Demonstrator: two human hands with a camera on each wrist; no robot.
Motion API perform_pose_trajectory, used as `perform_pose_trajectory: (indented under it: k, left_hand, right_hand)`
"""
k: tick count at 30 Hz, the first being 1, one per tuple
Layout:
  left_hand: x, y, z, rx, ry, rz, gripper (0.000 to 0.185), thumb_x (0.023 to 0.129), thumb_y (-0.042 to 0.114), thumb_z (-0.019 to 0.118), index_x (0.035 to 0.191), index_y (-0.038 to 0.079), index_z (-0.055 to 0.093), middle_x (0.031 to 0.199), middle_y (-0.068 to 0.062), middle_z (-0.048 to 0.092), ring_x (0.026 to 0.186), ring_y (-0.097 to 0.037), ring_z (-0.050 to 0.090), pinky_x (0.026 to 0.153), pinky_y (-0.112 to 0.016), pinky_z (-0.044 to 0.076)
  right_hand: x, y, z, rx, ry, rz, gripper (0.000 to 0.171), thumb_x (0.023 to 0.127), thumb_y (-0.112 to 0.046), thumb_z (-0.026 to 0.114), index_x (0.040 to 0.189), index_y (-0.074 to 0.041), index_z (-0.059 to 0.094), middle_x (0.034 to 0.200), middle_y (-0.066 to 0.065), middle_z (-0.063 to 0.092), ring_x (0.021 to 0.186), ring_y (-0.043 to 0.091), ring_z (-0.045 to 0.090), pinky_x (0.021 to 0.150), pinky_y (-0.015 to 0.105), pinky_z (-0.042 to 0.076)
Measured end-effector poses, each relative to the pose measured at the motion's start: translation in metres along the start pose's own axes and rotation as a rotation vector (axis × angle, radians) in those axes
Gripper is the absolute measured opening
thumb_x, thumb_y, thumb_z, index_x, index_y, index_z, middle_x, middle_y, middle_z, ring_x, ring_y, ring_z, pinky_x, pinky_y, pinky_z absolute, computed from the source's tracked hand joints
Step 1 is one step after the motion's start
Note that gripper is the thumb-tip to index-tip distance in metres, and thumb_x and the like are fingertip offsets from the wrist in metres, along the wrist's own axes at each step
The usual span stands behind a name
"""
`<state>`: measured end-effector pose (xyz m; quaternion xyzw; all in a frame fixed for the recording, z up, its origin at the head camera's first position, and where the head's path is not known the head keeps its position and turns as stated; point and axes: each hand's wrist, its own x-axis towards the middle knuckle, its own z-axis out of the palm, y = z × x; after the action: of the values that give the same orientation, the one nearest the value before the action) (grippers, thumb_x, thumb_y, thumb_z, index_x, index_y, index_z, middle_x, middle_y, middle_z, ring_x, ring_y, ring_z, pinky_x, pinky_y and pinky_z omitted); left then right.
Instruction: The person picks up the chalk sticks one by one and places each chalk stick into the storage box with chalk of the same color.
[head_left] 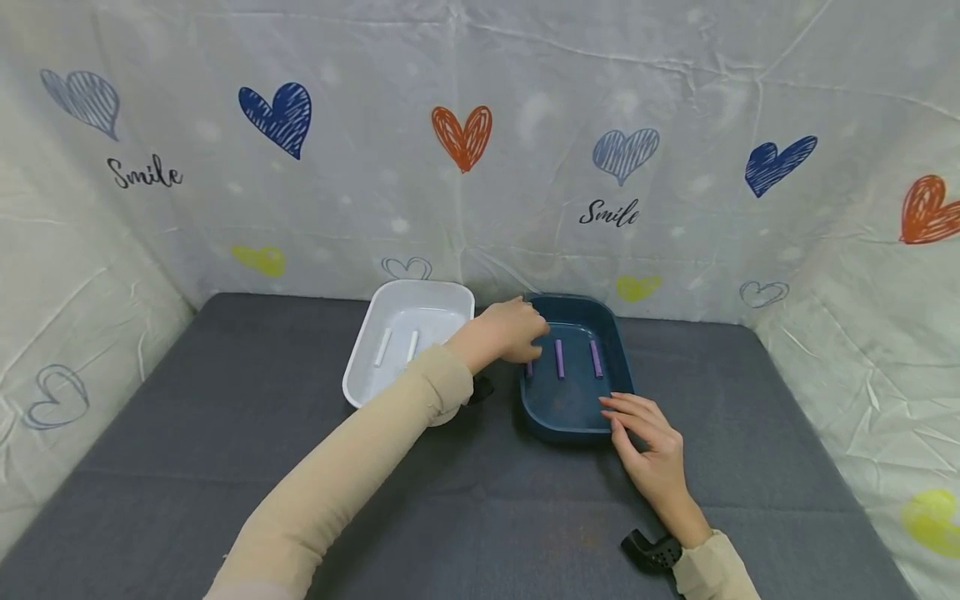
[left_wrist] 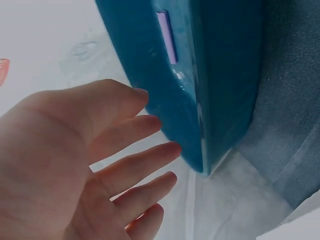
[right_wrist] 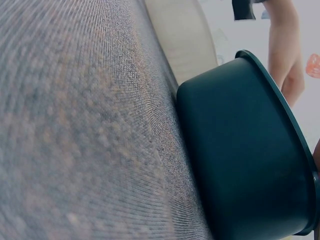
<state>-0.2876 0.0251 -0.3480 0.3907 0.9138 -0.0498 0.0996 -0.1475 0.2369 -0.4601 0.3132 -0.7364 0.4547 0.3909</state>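
Note:
My left hand point(head_left: 512, 329) reaches over the left side of a dark blue tray point(head_left: 566, 417). Its fingers point(left_wrist: 150, 155) are loosely extended in the left wrist view, with nothing held. Inside the tray lie three slim purple sticks, the middle one point(head_left: 559, 359) and right one point(head_left: 596, 358) in plain sight, the left one point(head_left: 529, 369) partly covered by the hand. At the tray's near right corner, my right hand point(head_left: 651, 442) holds the rim between fingers and thumb. The right wrist view shows mostly the tray's outer wall point(right_wrist: 240, 145), with the hand barely in frame.
A white tray point(head_left: 356, 379) stands to the left of the blue one, partly behind my left sleeve point(head_left: 352, 475). White sticks point(head_left: 382, 347) lie in it. Both trays sit on a dark grey cloth-covered table point(head_left: 525, 533), in front of a white curtain point(head_left: 532, 67) with printed hearts.

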Motion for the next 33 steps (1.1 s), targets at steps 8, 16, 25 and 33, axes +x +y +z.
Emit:
perform_pose_trajectory:
  k: [8,16,25,33]
  left_hand:
    - [-0.030,0.006,0.003,0.037,0.102,0.026,0.036,0.100,0.025,0.058,0.132,0.011,0.065,0.133,-0.009,0.063,0.140,-0.035,0.040,0.120,-0.045,0.020]
    - [-0.062,0.010,0.022,0.034,0.249,0.097,0.035,0.100,0.024,0.059,0.131,0.010,0.065,0.129,-0.011,0.064,0.135,-0.037,0.045,0.118,-0.047,0.026]
    - [-0.099,0.005,0.043,-0.041,0.388,0.088,0.040,0.097,0.022,0.063,0.132,0.003,0.063,0.131,-0.018,0.062,0.134,-0.039,0.047,0.115,-0.050,0.031]
    - [-0.129,-0.005,0.069,-0.086,0.543,0.045,0.053,0.095,0.022,0.068,0.142,0.004,0.054,0.137,-0.020,0.057,0.135,-0.039,0.045,0.115,-0.052,0.029]
  right_hand:
    - [0.001,-0.002,0.000,-0.004,0.001,0.003,0.035,0.070,0.026,0.063,0.095,0.005,0.076,0.099,0.028,0.070,0.104,0.036,0.064,0.098,0.030,0.048]
    - [0.001,-0.003,0.001,-0.002,0.000,0.001,0.034,0.070,0.026,0.063,0.095,0.007,0.076,0.099,0.028,0.070,0.104,0.037,0.064,0.099,0.030,0.048]
    - [-0.001,0.000,0.002,-0.008,0.004,-0.010,0.033,0.073,0.023,0.064,0.096,0.004,0.076,0.100,0.027,0.071,0.107,0.032,0.064,0.099,0.028,0.047]
    - [0.000,-0.003,0.001,0.000,0.006,-0.009,0.033,0.072,0.024,0.063,0.095,0.005,0.076,0.099,0.028,0.070,0.103,0.037,0.064,0.098,0.029,0.048]
